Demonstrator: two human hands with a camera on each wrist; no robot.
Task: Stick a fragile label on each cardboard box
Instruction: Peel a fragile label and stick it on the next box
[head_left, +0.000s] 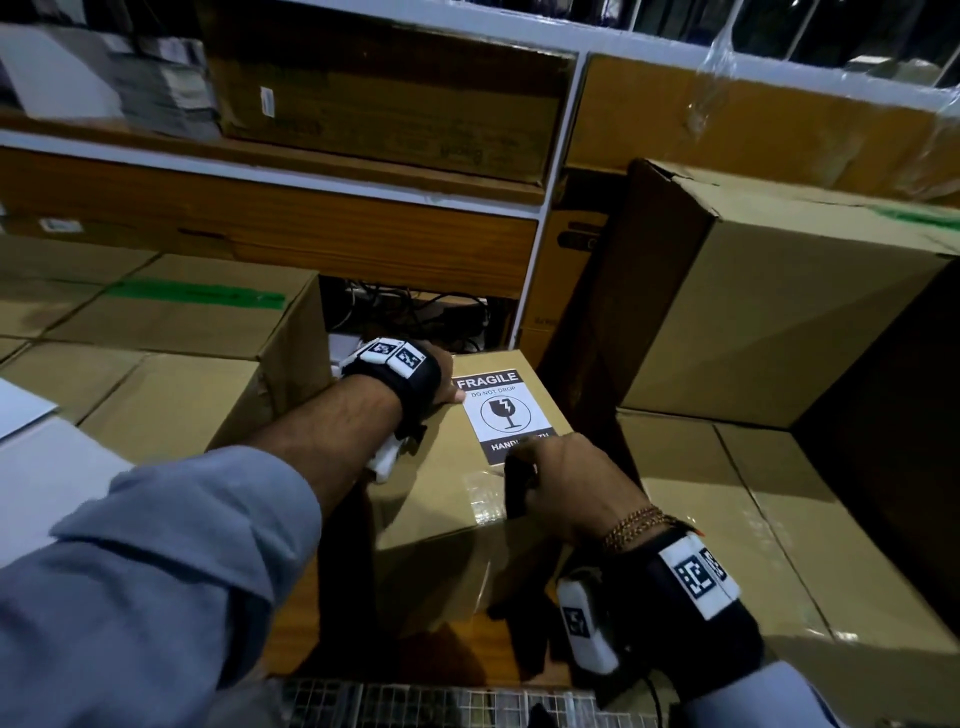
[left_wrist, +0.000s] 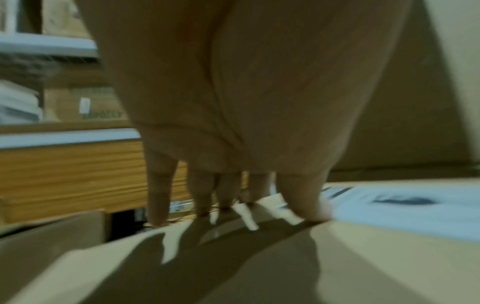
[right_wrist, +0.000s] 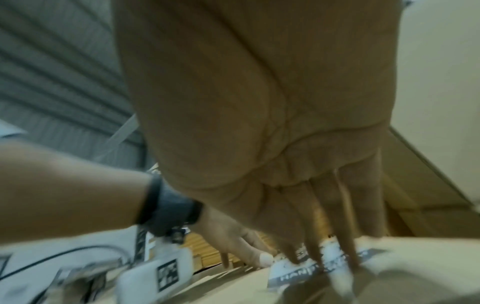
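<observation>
A white and black fragile label lies flat on top of a small cardboard box in the middle of the head view. My left hand rests with straight fingers on the box's far left corner, its thumb touching the label's left edge. My right hand presses straight fingers down on the label's near edge, over the bottom black band. Neither hand holds anything.
Larger cardboard boxes surround the small one: one with green tape at left, a tall one at right, flat ones lower right. Wooden shelves with more cartons stand behind. White sheets lie at far left.
</observation>
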